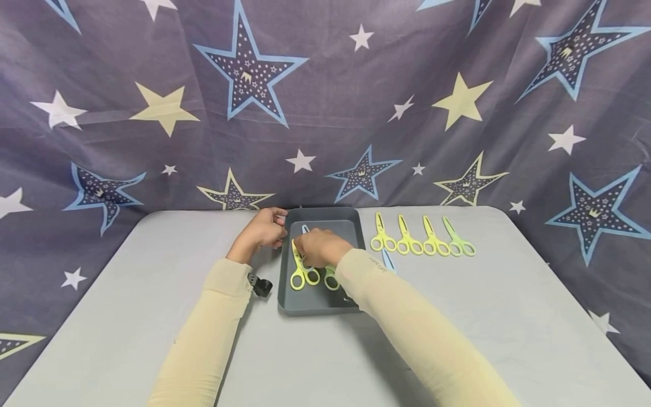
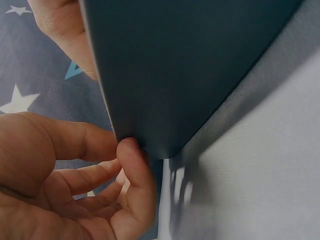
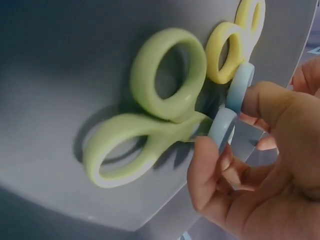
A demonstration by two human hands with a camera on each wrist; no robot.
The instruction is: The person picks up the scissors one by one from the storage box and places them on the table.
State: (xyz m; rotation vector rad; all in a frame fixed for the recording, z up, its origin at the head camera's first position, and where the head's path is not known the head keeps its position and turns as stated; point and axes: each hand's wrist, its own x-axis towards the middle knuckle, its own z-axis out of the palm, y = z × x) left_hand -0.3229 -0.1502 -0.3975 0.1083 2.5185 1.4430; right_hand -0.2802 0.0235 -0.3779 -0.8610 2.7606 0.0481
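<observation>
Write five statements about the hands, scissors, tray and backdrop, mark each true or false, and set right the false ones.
1. The right hand holds blue scissors. True.
2. Yellow scissors and green scissors are in the gray tray. True.
3. The left hand holds scissors. False: the left hand holds the gray tray's edge.
4. All the scissors in the row right of the gray tray are yellow. False: the rightmost pair is green.
5. The cloth backdrop bears stars. True.

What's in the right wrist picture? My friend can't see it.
A right hand pinches light blue scissors by the handles. Beside them, green scissors and yellow scissors lie in a gray tray.
</observation>
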